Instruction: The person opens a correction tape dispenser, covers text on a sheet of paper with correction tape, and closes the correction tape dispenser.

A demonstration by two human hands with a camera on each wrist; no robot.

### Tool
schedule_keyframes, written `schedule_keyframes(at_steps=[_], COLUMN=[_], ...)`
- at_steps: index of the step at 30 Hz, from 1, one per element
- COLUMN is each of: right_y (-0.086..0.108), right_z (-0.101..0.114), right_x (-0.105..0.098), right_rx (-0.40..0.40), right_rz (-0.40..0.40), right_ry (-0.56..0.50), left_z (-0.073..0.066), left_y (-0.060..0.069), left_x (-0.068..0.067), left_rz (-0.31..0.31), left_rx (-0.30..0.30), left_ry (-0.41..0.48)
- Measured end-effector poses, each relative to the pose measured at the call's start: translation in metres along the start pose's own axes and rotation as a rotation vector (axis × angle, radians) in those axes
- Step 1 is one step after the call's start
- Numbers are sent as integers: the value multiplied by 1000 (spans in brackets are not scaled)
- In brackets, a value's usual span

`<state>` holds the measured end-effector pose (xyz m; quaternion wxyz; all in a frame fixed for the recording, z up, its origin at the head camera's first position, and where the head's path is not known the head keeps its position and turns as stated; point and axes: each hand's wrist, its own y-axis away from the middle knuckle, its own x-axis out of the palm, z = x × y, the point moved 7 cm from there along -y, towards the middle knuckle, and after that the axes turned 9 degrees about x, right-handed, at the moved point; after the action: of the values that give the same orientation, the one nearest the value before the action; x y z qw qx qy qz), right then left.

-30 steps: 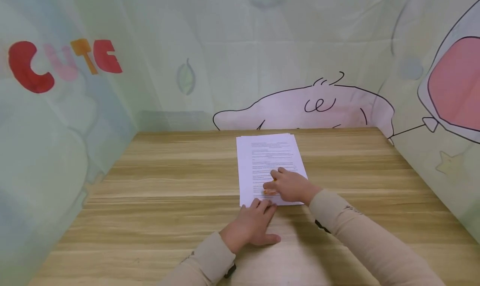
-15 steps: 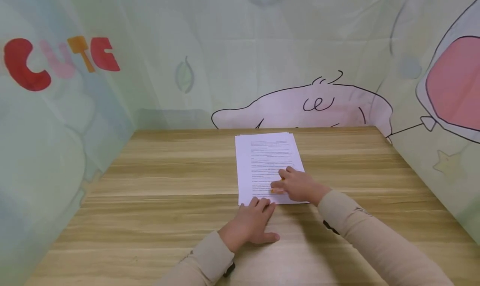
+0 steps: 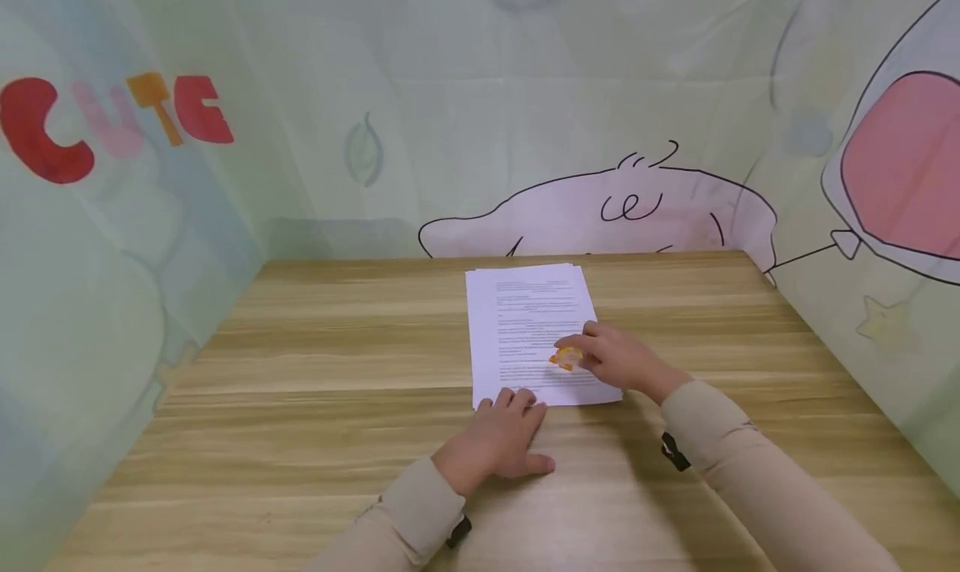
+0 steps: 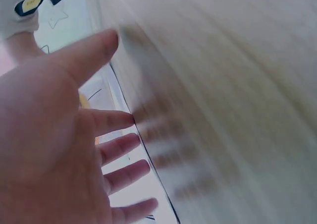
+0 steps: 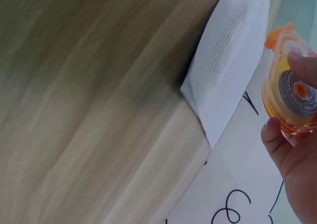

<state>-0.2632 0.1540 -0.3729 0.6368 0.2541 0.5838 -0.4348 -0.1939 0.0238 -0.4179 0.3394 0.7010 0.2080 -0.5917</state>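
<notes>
A stack of white printed sheets (image 3: 483,330) lies on the wooden table, its edges slightly uneven. My right hand (image 3: 621,358) grips a clear and orange correction tape (image 3: 567,359) over the lower right part of the top sheet. In the right wrist view, thumb and fingers hold the body of the correction tape (image 5: 302,92), its orange tip pointing away from the palm. It appears raised off the paper there. With fingers spread, my left hand (image 3: 497,440) rests at the near edge of the sheets, fingertips on the paper and thumb over the wood.
Wooden tabletop (image 3: 337,338) surrounds the sheets on all sides. Behind it and at both sides hangs a pale cloth (image 3: 315,113) with cartoon prints. A dark strap (image 3: 675,453) sits on the right wrist.
The right hand has moved rightward and slightly away with the correction tape, showing more of it. The left hand stays at the near edge of the sheets. The head view has shifted a little.
</notes>
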Motion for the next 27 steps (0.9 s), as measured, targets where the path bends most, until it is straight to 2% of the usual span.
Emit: schedule_keyframes(at_steps=[9,14,21,27], right_y=[16,16,19,18], right_z=[-12,-13,-7,-3], right_x=[2,3,7,9], right_rx=[34,20,-65,-95], right_rz=[29,44,-1,-21], right_ry=[49,83,175,202], left_z=[-7,-12,-16,-18], left_y=[-4,-8,-15,-14], left_x=[-6,-5,-5,-5], left_rz=[-49,-30,1,50], left_rx=[74,80,93,55], left_ry=[54,73,85,99])
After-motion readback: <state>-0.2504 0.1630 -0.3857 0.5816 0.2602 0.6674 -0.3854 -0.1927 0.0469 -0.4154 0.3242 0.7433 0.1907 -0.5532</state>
